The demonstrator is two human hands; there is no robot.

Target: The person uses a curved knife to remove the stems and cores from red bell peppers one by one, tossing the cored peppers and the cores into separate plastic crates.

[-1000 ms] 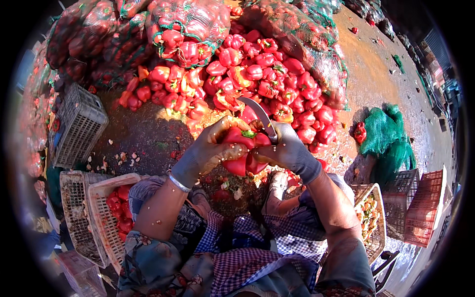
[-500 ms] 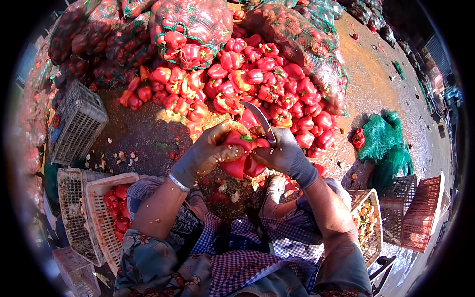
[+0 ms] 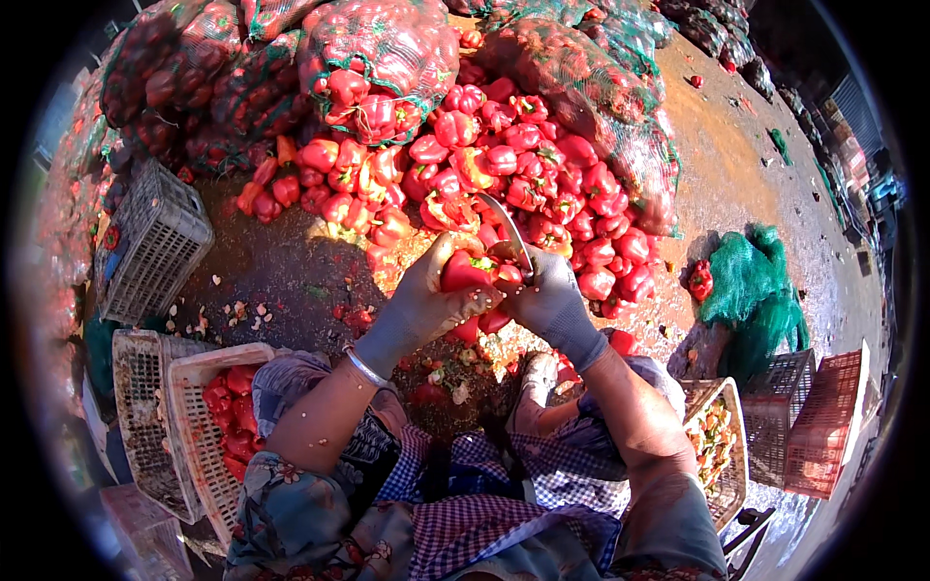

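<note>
Both my hands wear grey, dirt-stained gloves and meet in front of me over the ground. My left hand (image 3: 423, 302) is closed around a red bell pepper (image 3: 464, 273) with a green stem end on top. My right hand (image 3: 550, 296) grips a knife, and its thumb lies close against the pepper. The knife's curved blade (image 3: 510, 229) points up and to the left, away from me. Its handle is hidden in my fist, and my fingers cover part of the pepper. Just beyond the hands lies a big heap of red bell peppers (image 3: 528, 169).
Full mesh sacks (image 3: 383, 48) of peppers stand behind the heap. At my left, a crate (image 3: 218, 465) holds red peppers; at my right, another crate (image 3: 738, 465) holds cut pepper scraps. Green netting (image 3: 751, 286) lies at the right. A grey crate (image 3: 160, 247) stands far left.
My left hand has turned and straightened, showing more of its back, and the pepper has tilted in it. The knife stands more upright, its blade tip slightly to the right.
</note>
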